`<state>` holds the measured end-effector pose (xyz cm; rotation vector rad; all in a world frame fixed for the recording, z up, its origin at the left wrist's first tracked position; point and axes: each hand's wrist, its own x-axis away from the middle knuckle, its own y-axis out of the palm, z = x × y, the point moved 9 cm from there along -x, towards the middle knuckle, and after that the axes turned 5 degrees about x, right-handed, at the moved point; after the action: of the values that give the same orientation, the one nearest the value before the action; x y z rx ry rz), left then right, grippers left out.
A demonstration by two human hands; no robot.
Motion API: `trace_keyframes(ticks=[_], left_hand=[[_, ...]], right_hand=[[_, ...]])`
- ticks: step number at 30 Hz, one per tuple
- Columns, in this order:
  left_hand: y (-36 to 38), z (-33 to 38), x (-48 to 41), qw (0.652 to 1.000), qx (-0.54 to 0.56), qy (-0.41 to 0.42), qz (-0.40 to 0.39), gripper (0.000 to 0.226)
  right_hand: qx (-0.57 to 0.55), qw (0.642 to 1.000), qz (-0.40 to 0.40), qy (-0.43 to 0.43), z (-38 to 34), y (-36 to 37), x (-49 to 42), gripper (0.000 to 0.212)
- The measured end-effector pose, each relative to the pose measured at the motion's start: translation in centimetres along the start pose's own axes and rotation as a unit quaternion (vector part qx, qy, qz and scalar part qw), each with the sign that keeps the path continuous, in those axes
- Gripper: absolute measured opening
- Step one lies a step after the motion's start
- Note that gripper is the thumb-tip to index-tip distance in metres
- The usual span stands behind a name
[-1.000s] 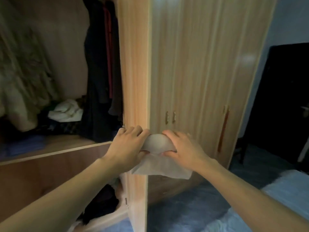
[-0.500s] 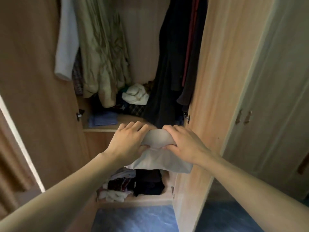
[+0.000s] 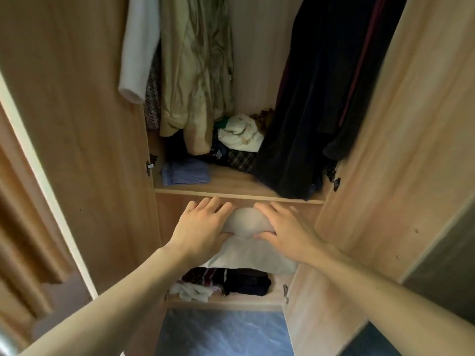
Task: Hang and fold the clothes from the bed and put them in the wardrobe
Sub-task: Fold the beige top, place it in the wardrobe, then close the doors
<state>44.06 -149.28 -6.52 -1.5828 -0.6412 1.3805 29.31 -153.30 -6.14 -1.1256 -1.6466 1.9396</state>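
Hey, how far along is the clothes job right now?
Done: an olive jacket and a dark coat hang inside the wardrobe, and a folded blue garment lies on the shelf. In hand: the left hand and right hand grip a pale folded garment before the open wardrobe. Left: placing it; the bed is out of view.

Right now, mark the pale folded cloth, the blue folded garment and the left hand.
pale folded cloth (image 3: 246,223): head view, rounded fold between the hands.
blue folded garment (image 3: 186,172): head view, middle of its top.
left hand (image 3: 203,227): head view, back of the hand.
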Motion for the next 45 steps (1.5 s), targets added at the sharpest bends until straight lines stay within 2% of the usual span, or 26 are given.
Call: trace_keyframes(ticks=[6,17,21,30,33,35,40,45], left_hand=[[3.4,-3.3,-2.2,1.000,0.007,-0.021,-0.013,0.051],[7.9,-9.8,-12.7,0.998,-0.047,-0.025,-0.042,0.054],[9.9,-12.2,-14.4,0.998,-0.030,-0.046,-0.037,0.052],[20.7,-18.5,-10.9,0.974,0.023,-0.128,-0.188,0.052],[24.1,-20.3,-10.4,0.966,0.052,-0.117,-0.223,0.052],[26.7,-21.6,-10.2,0.968,0.030,-0.092,-0.229,0.056],[31.2,-23.5,-10.2,0.967,0.021,-0.093,-0.236,0.064],[38.6,-25.7,-9.1,0.959,0.058,-0.133,-0.242,0.050]], right_hand=[[-0.020,1.000,-0.022,0.002,1.7,3.7,-4.1,0.060],[-0.091,0.996,0.000,0.003,8.6,9.5,-15.5,0.064],[-0.103,0.995,-0.008,-0.014,9.8,12.1,-18.9,0.063],[-0.156,0.978,-0.137,-0.012,8.0,24.8,-20.5,0.062],[-0.139,0.979,-0.149,-0.005,7.6,28.4,-21.4,0.061],[-0.134,0.979,-0.153,-0.003,7.8,30.5,-21.9,0.060],[-0.150,0.972,-0.179,-0.002,9.0,36.3,-23.0,0.058],[-0.155,0.966,-0.207,-0.015,10.1,44.4,-23.8,0.058]])
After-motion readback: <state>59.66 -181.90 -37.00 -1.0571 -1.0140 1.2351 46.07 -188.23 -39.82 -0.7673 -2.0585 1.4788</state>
